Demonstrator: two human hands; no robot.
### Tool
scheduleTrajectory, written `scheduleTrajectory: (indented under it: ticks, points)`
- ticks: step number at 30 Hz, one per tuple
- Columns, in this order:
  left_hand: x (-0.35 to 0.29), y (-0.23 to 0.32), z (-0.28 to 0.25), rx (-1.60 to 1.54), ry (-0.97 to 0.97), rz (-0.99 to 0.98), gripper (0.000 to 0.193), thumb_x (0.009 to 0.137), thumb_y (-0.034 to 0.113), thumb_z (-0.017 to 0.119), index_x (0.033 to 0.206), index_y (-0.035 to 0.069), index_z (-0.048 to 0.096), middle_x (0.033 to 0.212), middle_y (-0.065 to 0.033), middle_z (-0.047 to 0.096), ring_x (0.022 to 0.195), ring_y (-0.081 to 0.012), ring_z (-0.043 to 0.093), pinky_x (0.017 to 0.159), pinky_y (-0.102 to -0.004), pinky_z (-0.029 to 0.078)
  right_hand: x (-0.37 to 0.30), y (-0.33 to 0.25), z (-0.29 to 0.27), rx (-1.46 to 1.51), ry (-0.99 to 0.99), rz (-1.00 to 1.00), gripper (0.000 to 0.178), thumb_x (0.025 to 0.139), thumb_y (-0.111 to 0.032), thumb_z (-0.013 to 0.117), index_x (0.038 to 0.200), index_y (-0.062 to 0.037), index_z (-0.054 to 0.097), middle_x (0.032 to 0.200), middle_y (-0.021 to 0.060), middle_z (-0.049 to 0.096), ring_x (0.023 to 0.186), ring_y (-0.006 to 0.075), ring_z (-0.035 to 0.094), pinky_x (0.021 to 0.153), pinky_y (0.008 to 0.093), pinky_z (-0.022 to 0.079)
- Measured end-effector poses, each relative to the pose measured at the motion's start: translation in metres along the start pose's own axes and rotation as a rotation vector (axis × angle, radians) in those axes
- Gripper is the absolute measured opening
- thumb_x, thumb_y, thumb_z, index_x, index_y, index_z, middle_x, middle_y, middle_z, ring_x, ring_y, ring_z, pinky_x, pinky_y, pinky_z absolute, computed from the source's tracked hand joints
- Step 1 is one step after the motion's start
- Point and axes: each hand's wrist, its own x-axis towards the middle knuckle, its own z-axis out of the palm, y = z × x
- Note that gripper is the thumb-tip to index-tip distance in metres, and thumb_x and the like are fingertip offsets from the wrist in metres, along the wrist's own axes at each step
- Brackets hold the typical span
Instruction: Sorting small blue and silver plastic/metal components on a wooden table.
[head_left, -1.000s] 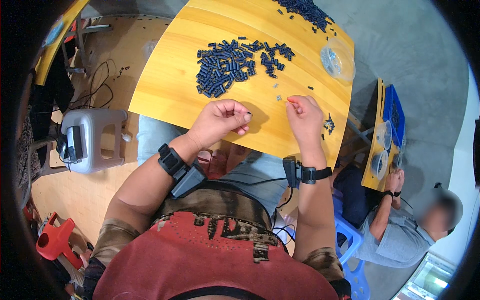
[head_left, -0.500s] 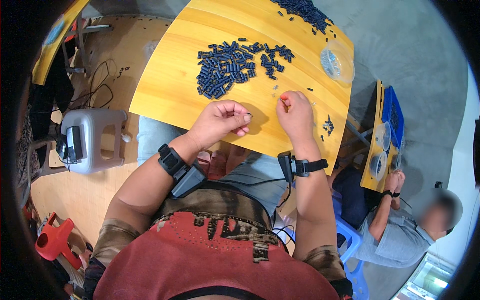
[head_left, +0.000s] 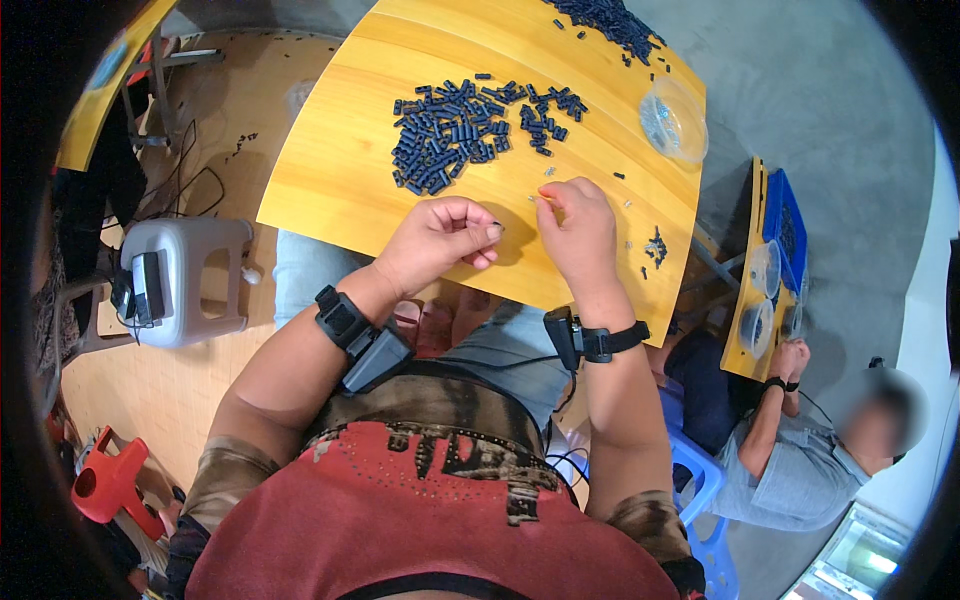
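Observation:
My left hand (head_left: 440,242) is closed over the near edge of the yellow table (head_left: 335,150). Thumb and forefinger pinch a small black piece (head_left: 499,227), mostly hidden by the fingertips. Facing it from the right, my right hand (head_left: 582,232) is closed in a pinch on a tiny shiny metal piece (head_left: 533,198) that sticks out toward the left. A gap separates the two hands. Beyond them lies a pile of short black cylindrical parts (head_left: 450,140). Some tiny metal pieces (head_left: 550,171) and a cluster of small dark parts (head_left: 654,247) lie near my right hand.
A clear plastic bowl (head_left: 688,145) with small shiny pieces stands at the table's right edge. Another dark heap (head_left: 615,28) lies at the far end. To the right a person (head_left: 790,470) sits by a second table with a blue tray (head_left: 787,225). A grey stool (head_left: 185,285) stands left.
My right hand has moved a little left, toward my left hand, and the metal piece now shows at its fingertips. My left hand has stayed nearly still.

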Motion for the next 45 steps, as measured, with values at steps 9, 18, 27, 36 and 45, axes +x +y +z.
scheduleTrajectory:
  ticks: [9, 18, 27, 36, 45]
  points:
    - [-0.001, -0.003, -0.001, -0.014, -0.01, 0.022, 0.012, 0.087, 0.01, 0.059, 0.093, 0.0, 0.059, 0.08, -0.0046, 0.062, 0.069, -0.0098, 0.06, 0.063, -0.0215, 0.05, -0.006, -0.007, 0.01, -0.046, -0.031, -0.028, 0.007, 0.071, -0.006, 0.062, 0.076, -0.002, 0.059, 0.074, 0.0129, 0.056, 0.075, 0.031, 0.056, 0.067, 0.0393, 0.047]
    - [-0.004, -0.009, 0.0, 0.079, -0.056, 0.079, 0.013, 0.087, 0.011, 0.059, 0.095, 0.0, 0.06, 0.079, -0.0054, 0.064, 0.068, -0.0094, 0.06, 0.063, -0.0216, 0.05, -0.023, -0.029, -0.015, 0.4, -0.091, 0.248, 0.006, 0.072, -0.003, 0.063, 0.078, -0.001, 0.06, 0.073, 0.0113, 0.063, 0.062, 0.0184, 0.062, 0.057, 0.028, 0.049]
    - [-0.013, -0.006, 0.013, 0.169, -0.124, 0.06, 0.012, 0.087, 0.009, 0.059, 0.093, -0.001, 0.061, 0.078, -0.0037, 0.062, 0.068, -0.0083, 0.058, 0.063, -0.0218, 0.05, -0.048, -0.04, -0.026, 0.595, -0.109, 0.194, 0.007, 0.074, -0.002, 0.063, 0.081, -0.0008, 0.062, 0.075, 0.0093, 0.063, 0.064, 0.0141, 0.061, 0.057, 0.0258, 0.048]
    - [-0.018, -0.005, 0.026, 0.299, -0.078, 0.09, 0.01, 0.082, 0.006, 0.065, 0.089, -0.002, 0.063, 0.076, -0.0006, 0.062, 0.067, -0.0045, 0.056, 0.059, -0.0195, 0.047, -0.056, -0.041, -0.036, 0.538, -0.131, 0.18, 0.007, 0.074, -0.003, 0.063, 0.081, -0.0011, 0.062, 0.076, 0.0124, 0.063, 0.066, 0.0214, 0.061, 0.059, 0.0291, 0.048]
    - [-0.022, -0.009, 0.029, 0.634, -0.046, 0.203, 0.008, 0.081, 0.004, 0.065, 0.087, -0.002, 0.064, 0.078, -0.0001, 0.062, 0.07, -0.0052, 0.055, 0.062, -0.021, 0.046, -0.052, -0.044, -0.048, 0.242, -0.323, -0.098, 0.008, 0.077, -0.004, 0.055, 0.082, 0.0005, 0.06, 0.078, 0.017, 0.06, 0.074, 0.0341, 0.058, 0.067, 0.0386, 0.047]
